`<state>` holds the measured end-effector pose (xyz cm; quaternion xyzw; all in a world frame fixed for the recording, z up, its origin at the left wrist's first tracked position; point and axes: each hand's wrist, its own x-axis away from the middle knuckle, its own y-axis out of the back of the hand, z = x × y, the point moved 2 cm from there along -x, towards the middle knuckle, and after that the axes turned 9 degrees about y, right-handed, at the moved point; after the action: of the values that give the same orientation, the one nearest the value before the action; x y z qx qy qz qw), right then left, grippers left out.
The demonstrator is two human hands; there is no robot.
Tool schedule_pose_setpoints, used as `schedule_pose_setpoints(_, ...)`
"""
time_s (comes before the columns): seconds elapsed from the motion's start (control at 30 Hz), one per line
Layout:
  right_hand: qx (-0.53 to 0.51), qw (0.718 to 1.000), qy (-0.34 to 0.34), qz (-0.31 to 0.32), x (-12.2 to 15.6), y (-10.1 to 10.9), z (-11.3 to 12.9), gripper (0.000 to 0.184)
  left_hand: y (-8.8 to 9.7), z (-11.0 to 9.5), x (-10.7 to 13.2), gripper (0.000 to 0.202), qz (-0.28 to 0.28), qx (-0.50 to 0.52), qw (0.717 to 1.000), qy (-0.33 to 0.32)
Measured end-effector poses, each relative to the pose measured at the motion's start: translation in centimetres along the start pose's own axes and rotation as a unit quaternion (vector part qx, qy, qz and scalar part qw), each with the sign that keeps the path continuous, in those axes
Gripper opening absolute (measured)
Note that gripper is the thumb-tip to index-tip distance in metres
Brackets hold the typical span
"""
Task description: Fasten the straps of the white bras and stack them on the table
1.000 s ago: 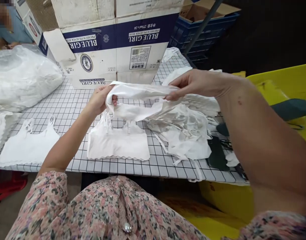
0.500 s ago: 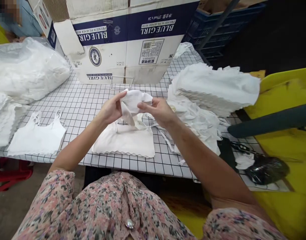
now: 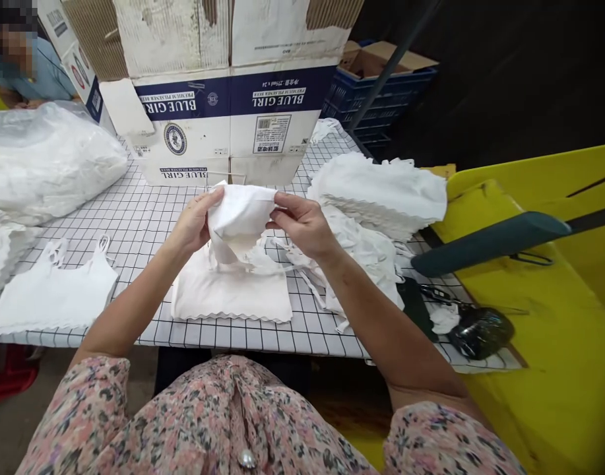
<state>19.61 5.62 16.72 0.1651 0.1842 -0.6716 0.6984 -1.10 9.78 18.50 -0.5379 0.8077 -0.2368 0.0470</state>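
Both hands hold one crumpled white crop top [image 3: 240, 214] up above the checked table [image 3: 148, 211]. My left hand [image 3: 196, 221] pinches its left edge and my right hand [image 3: 302, 224] grips its right edge. Thin straps dangle from it. Directly below lies a flat white crop top [image 3: 230, 297] with a scalloped hem. Another flat crop top [image 3: 52, 293] rests at the near left of the table. A heap of white tops [image 3: 376, 198] sits just right of my right hand.
A "BLUE GIRL" cardboard box [image 3: 227, 112] stands at the back of the table. Plastic bags of white garments [image 3: 45, 158] fill the left. A yellow bin [image 3: 544, 297], a dark green bar [image 3: 485, 241] and a black bag [image 3: 477, 330] are right. Another person [image 3: 20, 59] sits far left.
My right hand came in from the stretched-out position at the right pile, bunching the top between both hands. The garment now sits compact in front of the box.
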Motion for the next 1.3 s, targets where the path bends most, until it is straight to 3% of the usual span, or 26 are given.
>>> schedule_pose_setpoints(0.1, 0.128, 0.979, 0.136, -0.080, 0.2, -0.3, 0.3, 0.024, -1.3, -0.6, 0.5, 0.045, 0.062, -0.076, 0.995, 0.006)
schedule_pose_setpoints(0.17, 0.167, 0.963, 0.186, -0.103, 0.1, -0.8, 0.6, 0.038, -1.9, -1.0, 0.4, 0.047, 0.098, -0.122, 0.988, 0.015)
schedule_pose_setpoints(0.23, 0.134, 0.977, 0.158, -0.044, -0.3, -1.4, 0.8, 0.056, -1.8, -1.3, -0.1, 0.050, 0.121, -0.171, 0.977, 0.026)
schedule_pose_setpoints(0.27, 0.117, 0.985, 0.124, -0.004, -0.5, -1.7, 0.8, 0.056, -1.6, -1.3, -0.3, 0.052, 0.116, -0.201, 0.972, 0.021)
schedule_pose_setpoints(0.33, 0.167, 0.983, 0.069, 0.038, -1.1, -2.0, 1.0, 0.039, -1.0, -1.1, -0.5, 0.049, 0.043, -0.268, 0.961, -0.049)
schedule_pose_setpoints(0.4, 0.330, 0.942, 0.042, 0.027, -1.7, -2.1, 1.3, 0.016, -0.4, -0.4, -0.1, 0.038, -0.060, -0.339, 0.921, -0.180)
schedule_pose_setpoints(0.47, 0.489, 0.872, 0.015, 0.036, -2.3, -2.5, 1.9, 0.010, -0.4, 1.4, 0.6, 0.040, -0.104, -0.403, 0.867, -0.274)
schedule_pose_setpoints(0.53, 0.568, 0.818, -0.027, 0.083, -2.8, -2.9, 2.4, 0.013, -0.7, 3.7, 1.0, 0.055, -0.086, -0.454, 0.847, -0.264)
schedule_pose_setpoints(0.6, 0.582, 0.800, -0.062, 0.136, -3.3, -3.1, 3.0, 0.010, -0.8, 5.7, 1.0, 0.047, -0.078, -0.467, 0.857, -0.205)
schedule_pose_setpoints(0.67, 0.542, 0.813, -0.105, 0.183, -3.5, -2.9, 3.4, 0.022, -1.0, 6.9, 0.8, 0.034, -0.067, -0.428, 0.886, -0.164)
schedule_pose_setpoints(0.73, 0.462, 0.847, -0.171, 0.201, -3.6, -2.5, 3.6, 0.031, -1.4, 7.6, 0.6, 0.031, -0.051, -0.372, 0.913, -0.160)
schedule_pose_setpoints(0.8, 0.371, 0.875, -0.238, 0.198, -3.5, -2.0, 3.6, 0.030, -1.8, 8.0, 0.3, 0.029, -0.055, -0.359, 0.918, -0.162)
schedule_pose_setpoints(0.9, 0.303, 0.886, -0.289, 0.199, -3.3, -0.7, 3.2, 0.029, -1.7, 8.2, -0.1, 0.005, -0.068, -0.345, 0.929, -0.113)
schedule_pose_setpoints(0.93, 0.289, 0.887, -0.298, 0.204, -3.2, 0.0, 3.0, 0.030, -1.4, 8.0, -0.3, 0.008, -0.058, -0.314, 0.944, -0.086)
schedule_pose_setpoints(1.03, 0.199, 0.908, -0.303, 0.210, -2.5, 3.0, 2.1, 0.039, 0.1, 6.7, -0.3, 0.018, -0.002, -0.217, 0.976, -0.014)
schedule_pose_setpoints(1.17, 0.017, 0.953, -0.272, 0.133, -0.7, 5.8, 0.5, 0.061, 2.1, 5.6, 0.2, 0.030, 0.083, -0.221, 0.971, 0.038)
schedule_pose_setpoints(1.3, -0.091, 0.972, -0.208, 0.054, 0.7, 4.1, -0.5, 0.062, 3.1, 7.0, 0.6, 0.026, 0.029, -0.327, 0.944, 0.042)
